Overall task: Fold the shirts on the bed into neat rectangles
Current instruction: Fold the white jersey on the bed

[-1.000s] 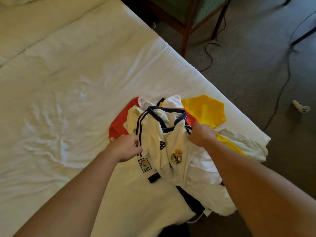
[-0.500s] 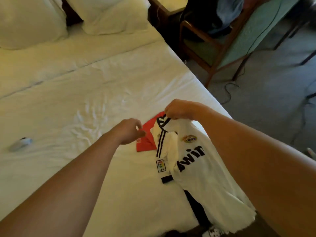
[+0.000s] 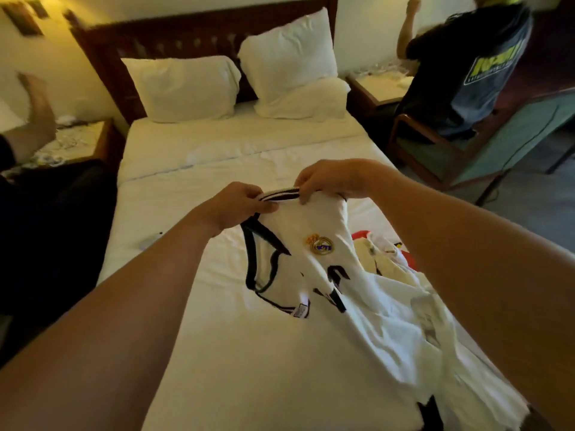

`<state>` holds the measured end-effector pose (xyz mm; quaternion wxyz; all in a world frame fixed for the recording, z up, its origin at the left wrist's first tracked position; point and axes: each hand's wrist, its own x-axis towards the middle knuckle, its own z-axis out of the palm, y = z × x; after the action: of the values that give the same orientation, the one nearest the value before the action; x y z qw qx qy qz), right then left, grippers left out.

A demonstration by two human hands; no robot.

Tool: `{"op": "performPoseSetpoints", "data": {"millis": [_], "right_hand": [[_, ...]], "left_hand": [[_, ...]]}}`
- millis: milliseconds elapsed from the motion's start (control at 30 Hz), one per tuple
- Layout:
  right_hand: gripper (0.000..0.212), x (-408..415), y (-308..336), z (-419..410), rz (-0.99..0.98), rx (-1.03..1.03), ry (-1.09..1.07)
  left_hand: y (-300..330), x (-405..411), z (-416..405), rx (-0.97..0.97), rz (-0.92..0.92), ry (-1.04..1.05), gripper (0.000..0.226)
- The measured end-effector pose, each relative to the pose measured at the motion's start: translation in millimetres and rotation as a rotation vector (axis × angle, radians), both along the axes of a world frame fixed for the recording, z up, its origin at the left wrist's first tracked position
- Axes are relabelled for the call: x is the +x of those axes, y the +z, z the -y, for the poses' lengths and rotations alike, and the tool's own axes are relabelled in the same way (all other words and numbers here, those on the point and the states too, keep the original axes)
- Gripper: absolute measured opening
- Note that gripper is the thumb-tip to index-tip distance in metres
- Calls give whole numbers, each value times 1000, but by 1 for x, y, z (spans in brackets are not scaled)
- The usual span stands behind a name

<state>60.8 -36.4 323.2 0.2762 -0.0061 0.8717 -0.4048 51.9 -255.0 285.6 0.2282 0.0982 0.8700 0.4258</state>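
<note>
White sheets cover the bed (image 3: 236, 353), which runs from a dark headboard (image 3: 186, 35) and two pillows (image 3: 183, 87) at the far end to the near edge below the camera. Above its middle the person holds up a white jersey (image 3: 326, 275). The left hand (image 3: 239, 206) and the right hand (image 3: 329, 180) sit close together, each pinching the striped edge (image 3: 280, 194) at the top of the garment between curled fingers and thumb. That stripe looks like a shoulder or sleeve seam, though which cannot be told. Gripping it there probably lets the cloth hang free so it can be shaken out and spread flat before folding.

The jersey's long axis runs from the hands down toward the bed's near right corner, where its hem trails and bunches. Its chest faces up, crest (image 3: 322, 245) visible, and the dark-trimmed collar (image 3: 261, 262) opens toward the left side of the bed. More shirts (image 3: 382, 247), red and white among them, lie heaped by the right edge, partly hidden behind the right forearm. None looks folded yet, so the task seems at an early stage.

Another person (image 3: 476, 66) is beside a chair (image 3: 441, 150) right of the bed.
</note>
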Motion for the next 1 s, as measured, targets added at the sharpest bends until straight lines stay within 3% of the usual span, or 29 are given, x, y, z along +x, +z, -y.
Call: {"op": "performPoseSetpoints", "data": {"millis": [33, 100, 200, 267, 333, 433, 467, 533, 567, 633, 700, 833, 900, 1000], "right_hand": [[36, 5, -2, 10, 50, 23, 28], [43, 13, -17, 28, 22, 257, 149], [33, 25, -51, 46, -61, 560, 189], [24, 34, -63, 54, -70, 582, 145], [29, 35, -59, 68, -105, 560, 150], [30, 26, -27, 105, -192, 501, 236], [28, 22, -14, 119, -221, 465, 269], [26, 15, 11, 147, -311, 409, 323], [26, 12, 20, 158, -358, 382, 337], [28, 6, 32, 170, -428, 344, 352], [29, 0, 34, 163, -404, 397, 385], [28, -5, 11, 131, -225, 628, 398], [23, -5, 4, 124, -187, 522, 278], [14, -8, 16, 131, -134, 73, 89]], "left_hand": [[8, 2, 17, -34, -31, -5, 33], [25, 9, 48, -41, -59, -13, 29], [47, 14, 91, -80, -112, -2, 22], [54, 15, 121, -211, -168, -5, 20], [53, 18, 145, -419, -182, -48, 24], [42, 21, 164, -754, -77, -87, 43], [39, 25, 163, -785, -33, -90, 57], [35, 28, 149, -614, 12, -49, 82], [31, 27, 139, -448, -1, -20, 74], [26, 27, 126, -265, -73, 39, 36], [28, 24, 131, -237, -155, 87, 18], [43, 15, 152, -280, -200, 52, 26], [45, 13, 155, -421, -166, 6, 26], [38, 15, 152, -599, -91, -21, 14]]}}
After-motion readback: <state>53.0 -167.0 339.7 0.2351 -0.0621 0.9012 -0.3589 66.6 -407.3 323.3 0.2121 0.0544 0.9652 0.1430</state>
